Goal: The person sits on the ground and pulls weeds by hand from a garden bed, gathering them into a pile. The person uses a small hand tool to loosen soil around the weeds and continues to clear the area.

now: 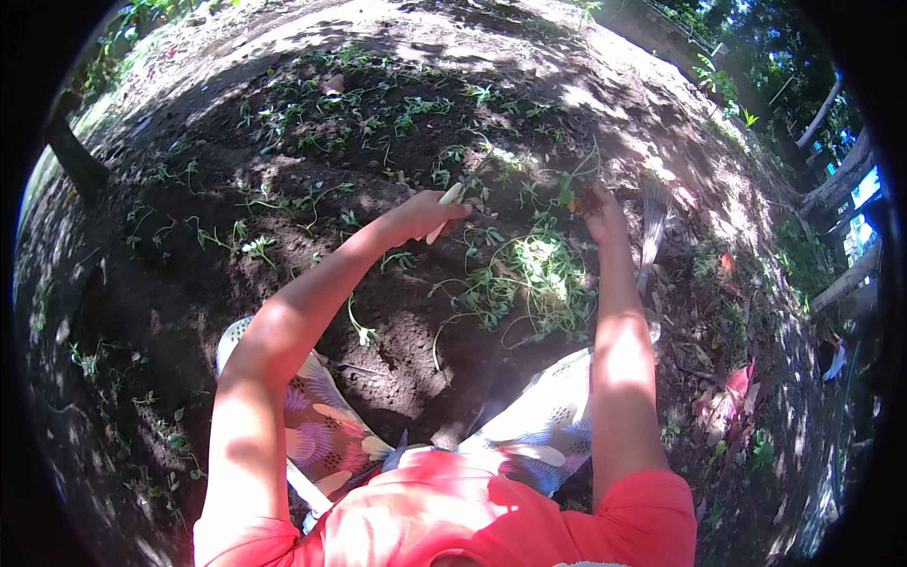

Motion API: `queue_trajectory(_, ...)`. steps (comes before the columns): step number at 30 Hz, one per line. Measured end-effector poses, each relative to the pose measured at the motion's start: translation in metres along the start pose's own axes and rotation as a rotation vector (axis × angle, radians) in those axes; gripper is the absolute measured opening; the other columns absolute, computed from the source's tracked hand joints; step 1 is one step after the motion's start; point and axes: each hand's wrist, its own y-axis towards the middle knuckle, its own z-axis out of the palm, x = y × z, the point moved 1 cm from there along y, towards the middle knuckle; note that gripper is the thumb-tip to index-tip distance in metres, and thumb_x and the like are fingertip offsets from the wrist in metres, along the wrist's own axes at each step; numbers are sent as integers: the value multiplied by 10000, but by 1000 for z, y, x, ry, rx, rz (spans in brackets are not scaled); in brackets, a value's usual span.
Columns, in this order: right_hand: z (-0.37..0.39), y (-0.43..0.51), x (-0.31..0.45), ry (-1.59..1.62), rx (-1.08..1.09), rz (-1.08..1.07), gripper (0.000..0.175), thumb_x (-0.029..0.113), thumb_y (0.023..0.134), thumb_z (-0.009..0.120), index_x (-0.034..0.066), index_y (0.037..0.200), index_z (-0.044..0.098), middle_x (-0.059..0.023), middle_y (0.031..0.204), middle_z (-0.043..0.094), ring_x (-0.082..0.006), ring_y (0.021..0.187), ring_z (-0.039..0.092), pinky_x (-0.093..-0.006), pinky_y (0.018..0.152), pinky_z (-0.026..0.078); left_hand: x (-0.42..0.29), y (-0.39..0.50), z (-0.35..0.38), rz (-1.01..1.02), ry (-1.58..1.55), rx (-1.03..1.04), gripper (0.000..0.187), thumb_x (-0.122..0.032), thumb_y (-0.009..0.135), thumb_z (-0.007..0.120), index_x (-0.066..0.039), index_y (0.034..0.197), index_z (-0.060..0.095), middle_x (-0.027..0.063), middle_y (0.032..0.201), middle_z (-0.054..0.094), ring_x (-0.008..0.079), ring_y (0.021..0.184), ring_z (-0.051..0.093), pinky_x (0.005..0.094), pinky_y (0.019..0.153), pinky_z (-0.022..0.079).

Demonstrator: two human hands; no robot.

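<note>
In the head view my left hand [429,214] is closed around a short pale rod [451,193], perhaps a tool handle; both its ends stick out of the fist. Across from it, my right hand [602,211] has its fingers against a leafy green sprig [565,186] and seems to pinch it, though the fingertips are partly shaded. Below and between the hands lies a tangled heap of green vine cuttings [545,273] on dark soil [397,326]. One loose cutting [360,326] rests on the soil nearer my legs.
More leafy vine plants [333,113] spread over the ground ahead. Right of my right forearm lies a bundle of thin sticks [653,220], likely a broom, among dry leaves. A reddish leaf clump [733,400] lies farther right. A dark trunk or post [78,163] stands at left.
</note>
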Motion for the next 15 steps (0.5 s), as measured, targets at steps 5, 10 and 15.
queue_trajectory(5,70,-16,-57,19,203,243,267,152,955,562,21,1187,569,-116,1133,602,-260,1063,578,-413,916,499,20,30,19,-100,-271,-6,452,-516,891,621,-73,975,586,36,867,612,137,801,606,303,694,484)
queue_trajectory(10,100,-40,-91,40,348,395,279,186,971,540,32,1204,554,-88,1145,602,-248,1065,577,-448,928,487,30,51,21,-82,-561,-143,405,-406,898,661,-35,1037,575,56,936,623,165,887,627,333,829,509)
queue_trajectory(15,111,-55,-89,-67,472,399,308,216,969,550,47,1227,559,-66,1157,613,-215,1051,590,-411,883,461,21,63,26,81,-670,-230,346,-265,869,723,-8,1063,597,56,960,639,161,902,642,316,830,525)
